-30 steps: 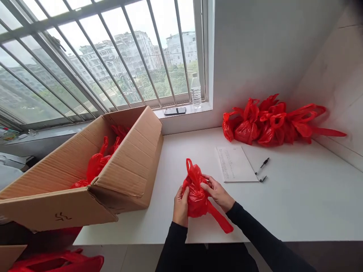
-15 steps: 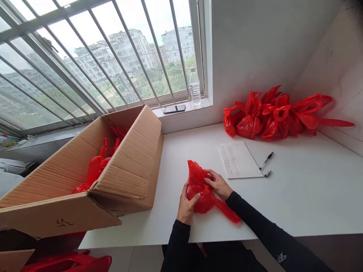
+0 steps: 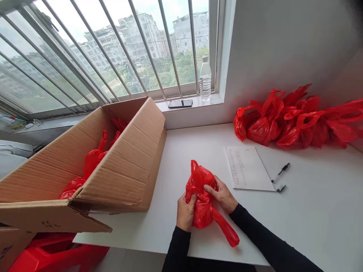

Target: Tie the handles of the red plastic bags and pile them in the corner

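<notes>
A red plastic bag (image 3: 202,215) is held between both hands over the white table, near its front edge. My left hand (image 3: 185,213) grips the bag's left side, thumb pressed on the front. On the other side, my right hand (image 3: 224,194) has its thumb on the bag's gathered middle, its other fingers partly hidden behind the plastic. One pointed end of the bag sticks up at the top, and a long handle trails down to the right. What the bag contains is hidden.
Left stands an open cardboard box (image 3: 124,158) with several red bags (image 3: 95,162) inside. More tied red bags (image 3: 263,130) sit along the wall. A written sheet (image 3: 249,170) and a pen (image 3: 284,168) lie right. A phone (image 3: 180,103) and bottle (image 3: 205,80) rest on the sill.
The view has shifted, so the wall bags and paper appear farther right. Both hands keep hold of the red bag, which has been turned slightly and shows more of its front.
</notes>
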`<state>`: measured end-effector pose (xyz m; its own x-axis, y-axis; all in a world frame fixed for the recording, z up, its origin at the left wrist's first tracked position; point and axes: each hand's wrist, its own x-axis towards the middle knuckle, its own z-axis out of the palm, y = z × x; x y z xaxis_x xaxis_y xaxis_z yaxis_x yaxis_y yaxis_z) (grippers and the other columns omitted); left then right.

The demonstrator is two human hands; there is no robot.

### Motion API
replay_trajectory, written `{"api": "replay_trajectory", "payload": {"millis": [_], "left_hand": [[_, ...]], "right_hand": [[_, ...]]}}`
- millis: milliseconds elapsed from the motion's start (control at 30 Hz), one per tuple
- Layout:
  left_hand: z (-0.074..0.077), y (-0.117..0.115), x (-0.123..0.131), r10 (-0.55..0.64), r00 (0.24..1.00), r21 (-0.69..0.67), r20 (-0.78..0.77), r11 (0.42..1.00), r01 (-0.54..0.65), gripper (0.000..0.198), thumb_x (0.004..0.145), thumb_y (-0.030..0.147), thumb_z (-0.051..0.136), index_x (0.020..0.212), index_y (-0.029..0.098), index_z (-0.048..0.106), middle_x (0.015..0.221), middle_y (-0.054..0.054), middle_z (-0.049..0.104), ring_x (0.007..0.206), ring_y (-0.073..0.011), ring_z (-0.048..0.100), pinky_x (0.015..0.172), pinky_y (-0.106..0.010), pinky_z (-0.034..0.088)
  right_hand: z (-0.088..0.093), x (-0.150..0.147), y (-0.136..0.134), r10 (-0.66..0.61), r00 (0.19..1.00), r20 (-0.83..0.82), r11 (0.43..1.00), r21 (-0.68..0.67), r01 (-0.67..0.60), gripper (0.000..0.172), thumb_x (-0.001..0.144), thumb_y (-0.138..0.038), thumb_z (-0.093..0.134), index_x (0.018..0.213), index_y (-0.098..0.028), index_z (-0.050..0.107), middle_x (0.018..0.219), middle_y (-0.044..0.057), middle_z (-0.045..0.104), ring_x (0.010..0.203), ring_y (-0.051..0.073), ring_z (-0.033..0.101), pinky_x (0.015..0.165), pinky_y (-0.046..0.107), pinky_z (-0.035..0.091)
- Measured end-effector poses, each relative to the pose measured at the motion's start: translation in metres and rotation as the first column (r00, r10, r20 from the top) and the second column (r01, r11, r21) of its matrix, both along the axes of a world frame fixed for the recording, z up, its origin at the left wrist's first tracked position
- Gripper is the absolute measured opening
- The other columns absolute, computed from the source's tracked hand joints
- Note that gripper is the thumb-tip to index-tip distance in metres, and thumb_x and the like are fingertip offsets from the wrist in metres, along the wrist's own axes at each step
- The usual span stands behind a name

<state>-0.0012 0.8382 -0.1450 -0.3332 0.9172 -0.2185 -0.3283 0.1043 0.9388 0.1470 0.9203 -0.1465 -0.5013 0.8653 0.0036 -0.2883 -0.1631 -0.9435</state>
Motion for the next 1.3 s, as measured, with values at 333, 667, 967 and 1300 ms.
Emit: {"api": "replay_trajectory", "payload": {"millis": [333, 667, 967, 1300], "left_hand": [[0.014, 0.017, 0.014, 0.011, 1.0, -0.132, -0.028, 0.991, -0.014, 0.038, 0.075, 0.039, 0.083, 0.102, 0.015, 0.072, 0.095, -0.01, 0.079, 0.095, -0.0292, 0.073, 0.084, -0.036, 0.057], [0.018, 0.015, 0.001, 0.019, 0.994, -0.178, 0.108, 0.984, 0.0, 0.041, 0.074, 0.034, 0.084, 0.11, 0.018, 0.071, 0.108, -0.012, 0.078, 0.097, -0.0296, 0.073, 0.087, -0.037, 0.058], [0.021, 0.026, -0.004, 0.053, 0.955, -0.198, 0.291, 0.98, 0.006, 0.047, 0.083, 0.041, 0.075, 0.125, 0.022, 0.066, 0.12, -0.011, 0.074, 0.109, -0.0304, 0.07, 0.096, -0.041, 0.054], [0.02, 0.037, -0.023, 0.003, 0.988, -0.182, 0.157, 0.983, 0.026, 0.039, 0.082, 0.037, 0.077, 0.116, 0.019, 0.067, 0.118, -0.012, 0.074, 0.108, -0.0326, 0.069, 0.094, -0.041, 0.056]], "right_hand": [[0.005, 0.003, 0.007, 0.012, 0.998, -0.069, 0.976, -0.214, -0.027, 0.053, 0.082, -0.042, 0.078, 0.127, -0.025, 0.055, 0.117, 0.007, 0.069, 0.107, 0.026, 0.065, 0.097, 0.043, 0.052], [0.004, -0.004, 0.01, -0.087, 0.996, -0.023, 0.965, -0.25, 0.078, 0.032, 0.089, -0.049, 0.067, 0.11, -0.025, 0.061, 0.104, 0.005, 0.07, 0.096, 0.025, 0.065, 0.088, 0.039, 0.053], [0.021, -0.014, 0.024, -0.014, 0.99, 0.141, 0.984, -0.176, 0.039, 0.058, 0.086, -0.034, 0.072, 0.138, -0.028, 0.046, 0.133, 0.006, 0.062, 0.118, 0.027, 0.061, 0.107, 0.045, 0.048], [0.029, -0.022, 0.018, 0.044, 0.997, 0.07, 0.953, -0.303, -0.02, 0.07, 0.083, -0.031, 0.076, 0.144, -0.031, 0.039, 0.132, 0.008, 0.063, 0.115, 0.027, 0.064, 0.104, 0.049, 0.051]]}}
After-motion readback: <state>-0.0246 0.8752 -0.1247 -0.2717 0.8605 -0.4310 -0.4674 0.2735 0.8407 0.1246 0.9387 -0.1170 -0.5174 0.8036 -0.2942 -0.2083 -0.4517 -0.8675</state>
